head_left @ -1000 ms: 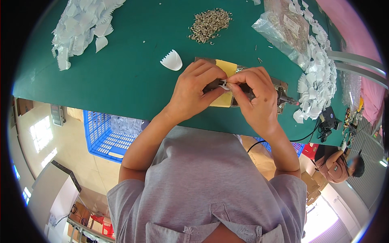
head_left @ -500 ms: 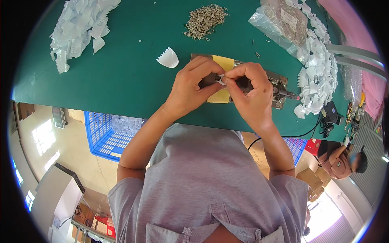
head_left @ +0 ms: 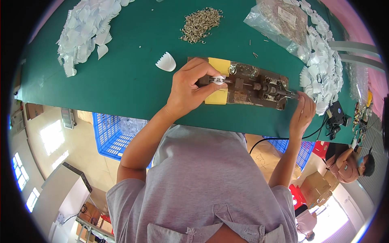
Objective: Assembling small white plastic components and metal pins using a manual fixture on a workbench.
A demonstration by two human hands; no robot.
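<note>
My left hand (head_left: 187,86) pinches a small white plastic piece (head_left: 219,79) between thumb and fingers, at the left part of a brown metal jig (head_left: 245,95). A thin rod of the jig points at the piece; whether it enters it is too small to tell. Yellow tape (head_left: 215,99) wraps the jig beneath that hand. At the jig's right end, my right hand (head_left: 304,112) has its fingers closed on the tip of the metal lever (head_left: 288,94). Just beyond the left hand lies a white scalloped shell-shaped piece (head_left: 166,62), apart from the jig.
Small metal clips (head_left: 200,25) are heaped at the far middle. White toothed pieces (head_left: 83,34) pile up far left, with more white pieces (head_left: 320,71) on the right beside a clear plastic bag (head_left: 279,22). Blue baskets (head_left: 106,135) stand below the table edge. Another person (head_left: 346,166) is at right.
My right hand has left the white piece and moved right to the jig's lever. My left hand still holds the piece. The view has shifted slightly.
</note>
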